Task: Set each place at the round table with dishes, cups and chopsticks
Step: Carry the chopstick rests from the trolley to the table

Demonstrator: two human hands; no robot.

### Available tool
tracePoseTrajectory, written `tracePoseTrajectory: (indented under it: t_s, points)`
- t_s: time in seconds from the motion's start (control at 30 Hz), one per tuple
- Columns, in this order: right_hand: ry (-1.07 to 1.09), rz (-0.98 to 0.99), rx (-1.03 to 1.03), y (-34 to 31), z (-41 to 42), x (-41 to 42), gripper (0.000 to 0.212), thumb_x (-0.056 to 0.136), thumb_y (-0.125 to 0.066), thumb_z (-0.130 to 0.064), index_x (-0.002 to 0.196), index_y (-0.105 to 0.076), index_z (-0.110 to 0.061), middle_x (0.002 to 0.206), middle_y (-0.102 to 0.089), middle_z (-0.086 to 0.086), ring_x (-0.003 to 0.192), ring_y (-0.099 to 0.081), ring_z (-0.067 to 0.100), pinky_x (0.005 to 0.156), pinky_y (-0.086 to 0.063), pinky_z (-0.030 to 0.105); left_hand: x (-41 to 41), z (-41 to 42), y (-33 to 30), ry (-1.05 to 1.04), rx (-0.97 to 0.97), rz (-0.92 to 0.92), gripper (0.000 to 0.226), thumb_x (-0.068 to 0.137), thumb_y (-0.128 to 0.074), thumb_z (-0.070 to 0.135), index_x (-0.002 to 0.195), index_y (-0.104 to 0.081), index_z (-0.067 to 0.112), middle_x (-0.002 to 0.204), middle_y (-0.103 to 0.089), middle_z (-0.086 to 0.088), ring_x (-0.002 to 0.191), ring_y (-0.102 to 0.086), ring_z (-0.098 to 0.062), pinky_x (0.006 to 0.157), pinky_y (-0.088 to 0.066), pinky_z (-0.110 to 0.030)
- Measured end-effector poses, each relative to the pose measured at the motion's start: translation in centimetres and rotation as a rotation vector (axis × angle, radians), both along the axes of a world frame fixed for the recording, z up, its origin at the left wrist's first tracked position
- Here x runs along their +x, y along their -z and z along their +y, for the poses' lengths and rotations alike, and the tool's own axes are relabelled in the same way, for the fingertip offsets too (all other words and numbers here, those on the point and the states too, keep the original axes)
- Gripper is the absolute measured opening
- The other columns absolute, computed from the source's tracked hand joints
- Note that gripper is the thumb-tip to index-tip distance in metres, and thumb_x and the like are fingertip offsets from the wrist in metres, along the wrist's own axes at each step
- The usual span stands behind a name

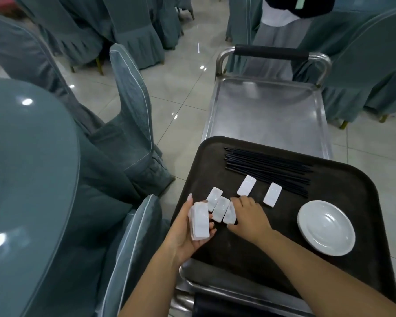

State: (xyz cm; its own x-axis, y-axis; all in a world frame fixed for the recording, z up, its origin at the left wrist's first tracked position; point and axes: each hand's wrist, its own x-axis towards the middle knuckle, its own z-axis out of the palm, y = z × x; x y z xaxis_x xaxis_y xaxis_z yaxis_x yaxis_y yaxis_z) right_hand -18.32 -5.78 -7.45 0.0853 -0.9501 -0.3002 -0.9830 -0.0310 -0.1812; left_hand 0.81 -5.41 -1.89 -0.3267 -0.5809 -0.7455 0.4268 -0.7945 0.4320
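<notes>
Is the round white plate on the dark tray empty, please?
Empty: the round white plate shows only its bare glossy well on the dark tray.

Soft, even indoor light falls from overhead, cool and a little dim. Bright spots of glare sit on the glossy table (28,156) left of the hands and on the floor (181,88) beyond them. The steel cart (268,110) ahead carries a hazy sheen. Shadows under the left hand (188,229) and right hand (249,216) are faint. Wide-angle bending curves the edges, and the far chairs (135,24) look smeared and soft.
</notes>
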Motion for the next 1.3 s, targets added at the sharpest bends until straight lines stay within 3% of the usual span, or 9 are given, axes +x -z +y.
tracePoseTrajectory:
  t_s: [0.1,0.3,0.4,0.47,0.6,0.8,0.97,1.13,1.3]
  points:
    - [-0.001,-0.018,0.009,-0.1,-0.1,-0.3,0.073,0.074,-0.066,-0.049,0.135,-0.038,-0.02,0.132,-0.046,0.003,0.118,-0.045,0.022,0.097,-0.04,0.032,0.0,-0.2,0.2,-0.009,0.021,0.029,0.054,0.089,-0.048,0.06,0.098,-0.076,0.014,0.082,-0.068,-0.012,0.071,-0.062,-0.022,0.08,-0.053,-0.04]
    - [0.238,-0.529,-0.036,-3.4,0.1,-0.1,0.067,0.062,-0.075,-0.043,0.121,-0.044,-0.033,0.119,-0.048,-0.012,0.107,-0.048,0.006,0.086,-0.043,0.022,-0.4,-0.3,1.0,-0.036,0.024,-0.011,0.044,0.09,-0.053,0.051,0.107,-0.068,0.014,0.082,-0.07,-0.009,0.074,-0.067,-0.021,0.094,-0.048,-0.042]
    - [0.155,-0.657,-0.025,-5.9,1.0,0.7,0.071,0.063,-0.078,-0.042,0.124,-0.043,-0.035,0.118,-0.047,-0.018,0.107,-0.048,-0.002,0.088,-0.044,0.018,-0.7,-0.7,1.7,-0.027,0.068,0.028,0.054,0.09,-0.053,0.054,0.123,-0.062,0.012,0.11,-0.07,-0.014,0.101,-0.066,-0.027,0.096,-0.049,-0.042]
    - [0.091,-0.667,-0.003,-6.8,1.6,1.3,0.07,0.065,-0.078,-0.038,0.125,-0.043,-0.035,0.119,-0.046,-0.018,0.107,-0.046,-0.004,0.089,-0.045,0.018,-1.1,-0.7,1.9,0.009,0.084,0.059,0.061,0.09,-0.051,0.057,0.13,-0.057,0.012,0.124,-0.064,-0.016,0.115,-0.061,-0.029,0.1,-0.047,-0.041]
    - [0.006,-0.639,0.046,-6.7,2.2,2.1,0.072,0.069,-0.074,-0.038,0.131,-0.038,-0.037,0.128,-0.038,-0.019,0.114,-0.045,-0.001,0.093,-0.044,0.021,-1.7,-0.4,1.7,0.046,0.091,0.043,0.062,0.088,-0.048,0.061,0.123,-0.062,0.011,0.118,-0.067,-0.017,0.111,-0.063,-0.031,0.097,-0.048,-0.043]
    - [-0.042,-0.632,0.036,-7.0,2.5,2.2,0.077,0.072,-0.073,-0.04,0.138,-0.033,-0.038,0.133,-0.035,-0.019,0.115,-0.045,0.001,0.089,-0.044,0.018,-2.0,0.0,2.2,0.095,0.079,0.016,0.071,0.078,-0.054,0.071,0.121,-0.066,0.015,0.128,-0.06,-0.019,0.126,-0.052,-0.035,0.107,-0.04,-0.046]
    - [-0.046,-0.686,0.053,-8.1,2.3,2.5,0.099,0.068,-0.075,-0.059,0.147,-0.018,-0.044,0.143,-0.034,-0.021,0.129,-0.036,-0.004,0.105,-0.036,0.021,-2.4,0.1,2.6,-0.018,-0.019,0.019,0.071,0.077,-0.057,0.069,0.123,-0.065,0.016,0.122,-0.065,-0.015,0.111,-0.062,-0.027,0.093,-0.051,-0.039]
    - [0.077,-0.709,-0.041,-7.2,0.8,1.5,0.077,0.08,-0.054,-0.067,0.146,-0.027,-0.038,0.141,-0.044,-0.015,0.126,-0.041,-0.003,0.106,-0.039,0.026,-1.7,-0.4,2.2,-0.137,0.036,0.157,0.059,0.079,-0.059,0.062,0.112,-0.069,0.013,0.095,-0.071,-0.01,0.071,-0.067,-0.018,0.061,-0.055,-0.027]
    - [0.148,-0.396,-0.036,-3.7,-0.5,-0.6,0.074,0.087,-0.057,-0.056,0.148,-0.03,-0.025,0.138,-0.051,-0.004,0.129,-0.042,0.012,0.105,-0.035,0.028,-1.1,-0.5,2.2,-0.139,0.053,0.17,0.058,0.071,-0.061,0.063,0.103,-0.073,0.015,0.07,-0.061,-0.007,0.053,-0.057,-0.017,0.054,-0.052,-0.026]
